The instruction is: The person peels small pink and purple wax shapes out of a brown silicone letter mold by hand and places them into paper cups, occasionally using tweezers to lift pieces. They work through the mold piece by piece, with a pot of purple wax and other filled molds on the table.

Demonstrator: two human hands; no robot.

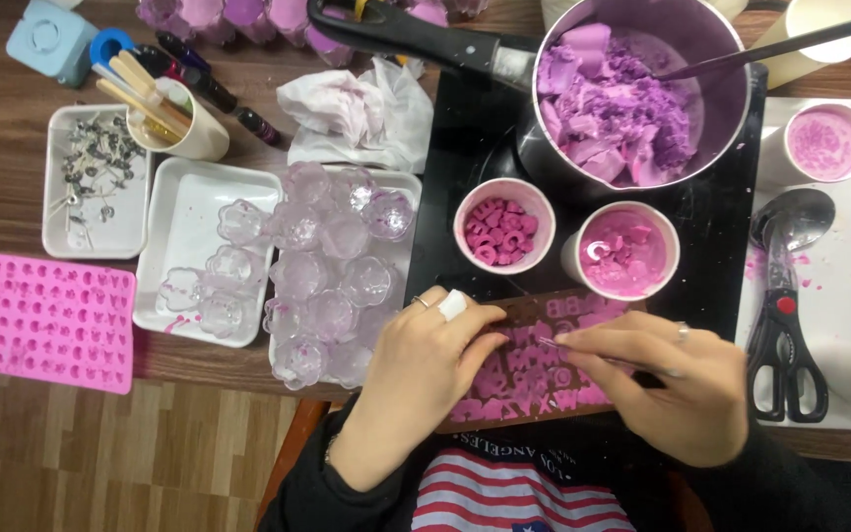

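Home craft table: wax pot [642, 99], silicone moulds [56, 322], wick tray [94, 182].

Brown letter mould [534, 365], pink-filled, flat at table edge

Head cam, steep down, close.

Two hands [425, 365] [677, 389] (bare), two pink moulds [56, 322] [534, 369], one pot [642, 94].
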